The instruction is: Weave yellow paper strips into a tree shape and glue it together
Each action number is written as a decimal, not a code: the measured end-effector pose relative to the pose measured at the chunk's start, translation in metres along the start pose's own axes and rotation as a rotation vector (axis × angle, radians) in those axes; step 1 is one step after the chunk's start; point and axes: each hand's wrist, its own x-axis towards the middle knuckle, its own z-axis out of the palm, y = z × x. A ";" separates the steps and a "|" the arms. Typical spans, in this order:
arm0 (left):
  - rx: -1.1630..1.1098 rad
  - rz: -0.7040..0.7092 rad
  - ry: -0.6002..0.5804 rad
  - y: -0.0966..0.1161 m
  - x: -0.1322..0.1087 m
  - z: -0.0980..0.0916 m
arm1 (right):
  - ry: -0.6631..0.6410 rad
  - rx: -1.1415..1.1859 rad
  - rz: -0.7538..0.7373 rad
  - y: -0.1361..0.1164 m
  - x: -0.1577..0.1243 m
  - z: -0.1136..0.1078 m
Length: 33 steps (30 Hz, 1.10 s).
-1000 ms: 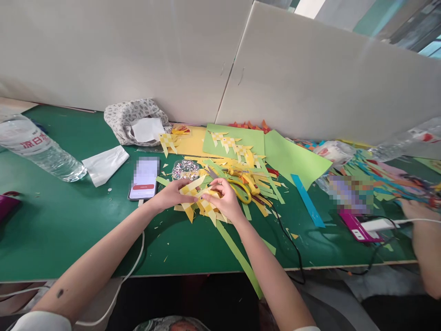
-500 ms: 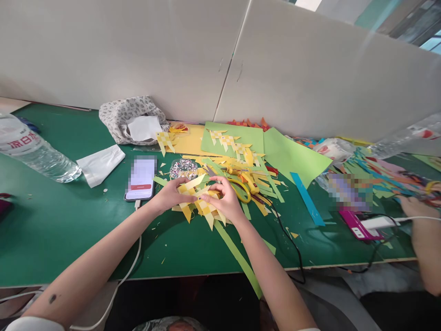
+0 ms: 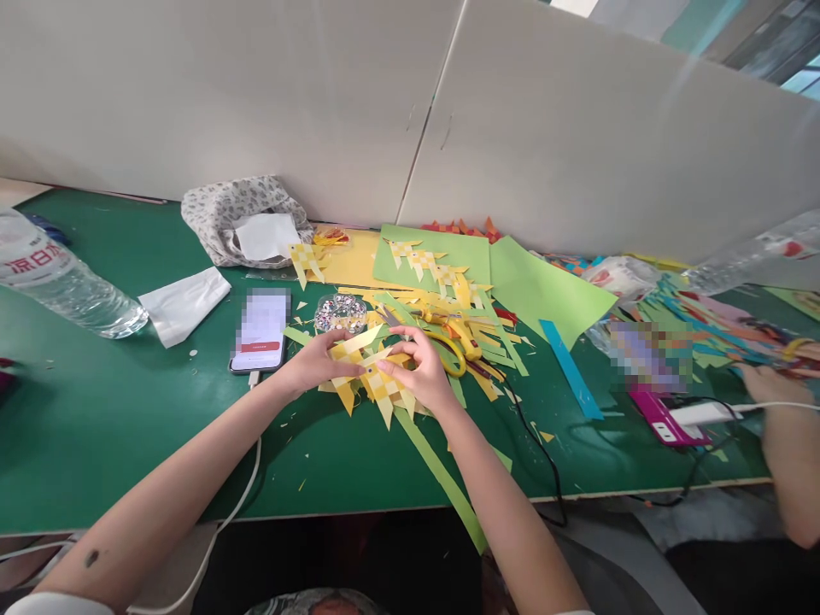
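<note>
My left hand [image 3: 315,366] is closed on a yellow and pale woven paper fish [image 3: 347,390], thumb and fingers at its left side. Close against it is a second woven paper fish [image 3: 387,395] with a small dark eye. My right hand [image 3: 423,369] pinches that one at its right side, its fingers curved above the weave. Both fish are low over the green table [image 3: 160,427], and partly covered by my fingers. Just behind my hands are a clear case of small craft eyes [image 3: 339,313], scissors with yellow handles [image 3: 456,354] and a yellow glue gun [image 3: 471,340].
Left of my hands lie a charging phone [image 3: 260,329], a white tissue [image 3: 184,303] and a water bottle [image 3: 70,278]. More woven fish [image 3: 416,258] rest on green paper behind. At right, a co-worker's hand [image 3: 772,389] is near paper strips and a pink power strip [image 3: 670,418].
The fish under my right hand has tilted slightly, and its eye shows more clearly. My hands stay almost in place. The view has shifted a little.
</note>
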 end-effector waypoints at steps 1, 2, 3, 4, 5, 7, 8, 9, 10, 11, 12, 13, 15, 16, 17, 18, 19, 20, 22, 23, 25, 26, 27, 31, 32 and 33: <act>-0.002 0.002 -0.006 -0.001 0.000 0.000 | 0.006 -0.004 0.000 0.000 0.000 0.000; -0.003 0.007 -0.013 -0.001 0.000 0.000 | 0.011 -0.007 0.001 0.000 0.000 0.000; -0.003 0.015 -0.018 -0.002 0.001 0.000 | 0.013 -0.009 0.002 -0.001 0.000 0.000; -0.002 0.025 -0.018 -0.003 0.001 0.000 | 0.014 -0.010 0.002 -0.001 0.000 0.000; -0.001 0.035 -0.011 -0.004 0.001 0.001 | 0.014 -0.011 0.003 -0.001 0.000 0.000; -0.005 0.044 0.006 -0.004 0.001 0.001 | 0.008 -0.013 0.004 -0.002 0.000 0.001; -0.012 0.034 0.000 -0.004 0.001 0.002 | 0.002 -0.015 0.005 -0.002 -0.001 0.001; -0.019 0.016 -0.020 -0.004 0.001 0.002 | -0.001 -0.016 0.003 -0.003 -0.001 0.002; -0.026 -0.006 -0.046 -0.003 0.001 0.001 | 0.002 -0.015 -0.007 -0.004 -0.001 0.002; -0.039 -0.024 -0.068 -0.002 0.002 0.000 | 0.023 -0.011 -0.027 -0.005 -0.001 0.002; -0.065 -0.032 -0.073 -0.001 0.002 -0.001 | 0.067 -0.002 -0.052 -0.006 -0.001 0.001; -0.106 -0.032 -0.057 0.001 0.003 -0.004 | 0.136 0.017 -0.078 -0.007 0.000 0.000; -0.228 -0.009 0.022 0.003 0.004 -0.011 | 0.313 0.095 -0.115 -0.008 0.001 -0.004; -0.294 0.002 0.063 0.004 0.004 -0.014 | 0.399 0.147 -0.121 -0.008 0.002 -0.007; -0.344 0.015 0.097 0.005 0.005 -0.017 | 0.466 0.198 -0.118 -0.008 0.003 -0.009; -0.370 0.031 0.121 0.005 0.005 -0.020 | 0.511 0.240 -0.112 -0.007 0.004 -0.011; -0.369 0.048 0.133 0.006 0.005 -0.022 | 0.536 0.263 -0.105 -0.007 0.005 -0.013; -0.343 0.060 0.133 0.006 0.004 -0.022 | 0.543 0.267 -0.096 -0.007 0.005 -0.015; -0.241 0.048 0.079 0.007 0.002 -0.020 | 0.504 0.236 -0.073 -0.009 0.005 -0.016; -0.182 0.026 0.021 0.008 0.001 -0.018 | 0.459 0.214 -0.056 -0.010 0.004 -0.016; -0.074 -0.016 -0.104 0.009 -0.002 -0.013 | 0.318 0.169 -0.007 -0.012 0.003 -0.015; -0.031 -0.023 -0.151 0.009 -0.003 -0.010 | 0.239 0.146 0.014 -0.013 0.002 -0.014; -0.001 -0.021 -0.182 0.010 -0.004 -0.008 | 0.167 0.120 0.027 -0.013 0.001 -0.013; 0.051 -0.005 -0.213 0.009 -0.004 -0.004 | -0.001 0.016 -0.014 -0.012 -0.002 -0.009; 0.051 -0.014 -0.215 0.008 -0.004 -0.004 | -0.012 0.006 -0.019 -0.011 -0.002 -0.008; 0.048 -0.024 -0.215 0.007 -0.003 -0.004 | -0.009 0.004 -0.018 -0.010 -0.002 -0.007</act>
